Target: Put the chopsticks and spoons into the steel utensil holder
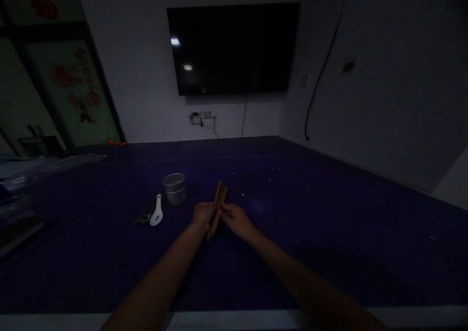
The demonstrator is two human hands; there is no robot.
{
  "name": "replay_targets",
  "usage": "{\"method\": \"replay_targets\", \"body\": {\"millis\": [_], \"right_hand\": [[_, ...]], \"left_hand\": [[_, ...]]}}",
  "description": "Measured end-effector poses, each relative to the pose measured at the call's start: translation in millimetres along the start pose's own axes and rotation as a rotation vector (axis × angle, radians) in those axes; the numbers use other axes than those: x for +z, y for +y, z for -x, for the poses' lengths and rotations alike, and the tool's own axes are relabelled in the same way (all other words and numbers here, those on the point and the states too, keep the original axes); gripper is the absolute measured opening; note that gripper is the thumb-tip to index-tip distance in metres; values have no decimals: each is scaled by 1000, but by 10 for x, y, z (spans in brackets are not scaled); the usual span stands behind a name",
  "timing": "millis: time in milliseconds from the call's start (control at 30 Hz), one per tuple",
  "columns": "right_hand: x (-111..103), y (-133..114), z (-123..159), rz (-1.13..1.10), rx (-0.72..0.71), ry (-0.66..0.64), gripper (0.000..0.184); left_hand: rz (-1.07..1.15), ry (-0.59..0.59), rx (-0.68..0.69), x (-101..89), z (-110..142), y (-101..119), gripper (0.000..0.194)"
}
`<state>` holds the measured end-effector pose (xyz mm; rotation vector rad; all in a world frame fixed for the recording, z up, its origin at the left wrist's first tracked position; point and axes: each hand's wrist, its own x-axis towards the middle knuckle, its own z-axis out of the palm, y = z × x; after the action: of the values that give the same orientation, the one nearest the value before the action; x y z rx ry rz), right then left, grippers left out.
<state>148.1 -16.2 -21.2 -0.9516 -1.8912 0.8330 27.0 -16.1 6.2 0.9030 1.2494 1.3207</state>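
A bundle of wooden chopsticks (pixel 221 192) is held slightly above or on the dark blue surface in front of me; the exact height cannot be told. My left hand (pixel 203 214) is closed around the bundle from the left. From the right, my right hand (pixel 236 218) pinches the same chopsticks with thumb and fingers near their middle. Left of my hands stands a silver perforated metal cup (pixel 175 190). Beside it lies a white ceramic spoon (pixel 156 211) with a blue mark, overlapping darker metal utensils (pixel 144 216).
Small white scraps (pixel 242 194) dot the blue surface (pixel 329 214). Clear plastic wrapping (pixel 54 167) lies at the far left. Behind, a wall-mounted television (pixel 234 48) hangs above sockets and cables (pixel 204 116). A pale edge (pixel 234 317) runs along the front.
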Motion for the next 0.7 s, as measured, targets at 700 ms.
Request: {"method": "replay_targets", "body": {"millis": [700], "right_hand": [[-96, -103, 19, 484, -77, -91, 30]], "left_hand": [[-929, 71, 363, -80, -2, 16, 29]]}}
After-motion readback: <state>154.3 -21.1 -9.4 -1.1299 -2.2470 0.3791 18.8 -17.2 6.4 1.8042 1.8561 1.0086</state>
